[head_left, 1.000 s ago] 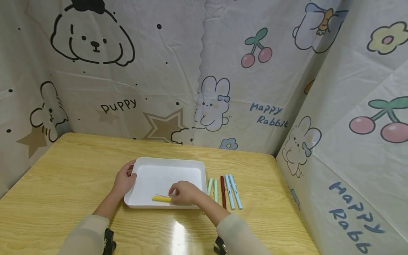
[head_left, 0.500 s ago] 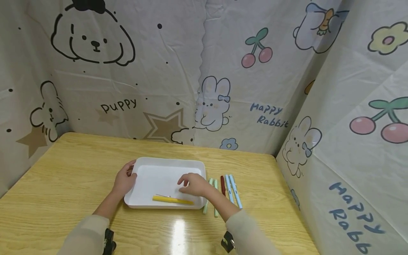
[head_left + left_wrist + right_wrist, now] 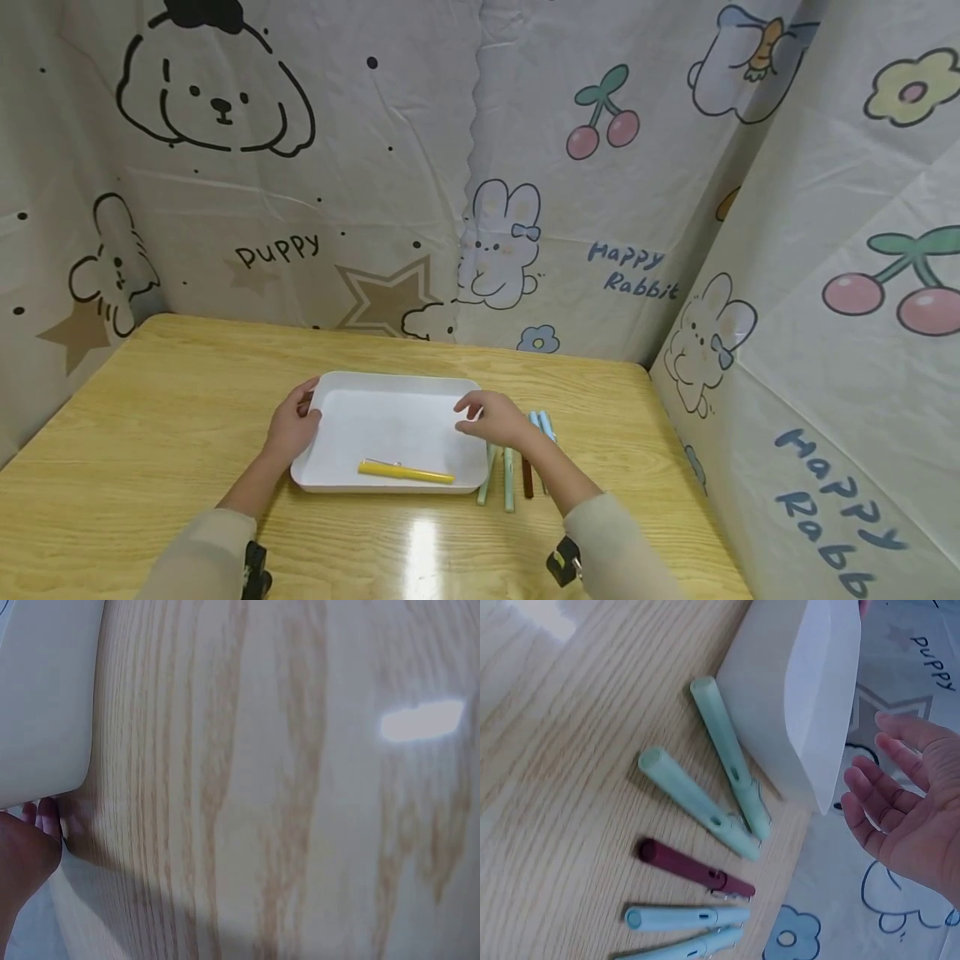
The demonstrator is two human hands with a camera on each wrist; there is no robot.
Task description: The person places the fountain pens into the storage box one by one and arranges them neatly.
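A shallow white tray (image 3: 375, 421) stands on the wooden table. My left hand (image 3: 291, 427) holds its left side, the thumb at the rim and the fingers along the outer wall. Inside the tray, near the front wall, lies a yellow pen (image 3: 405, 472) with a clip. Above the tray's right rim hovers my right hand (image 3: 491, 418), its fingers loosely bent around nothing. Just right of the tray lie two light green pens (image 3: 731, 742), a dark red pen (image 3: 694, 866) and two light blue pens (image 3: 686, 917). In the head view my right forearm partly covers the red and blue ones.
The wood-grain table (image 3: 187, 375) reaches back to a printed cloth (image 3: 360, 183) that hangs behind it. Another cloth wall (image 3: 832, 367) closes off the right side. Both wrists wear dark camera mounts.
My right hand has let go of the yellow pen in the tray, then risen and moved right to the tray's right rim. My left hand has stayed at the tray's left side.
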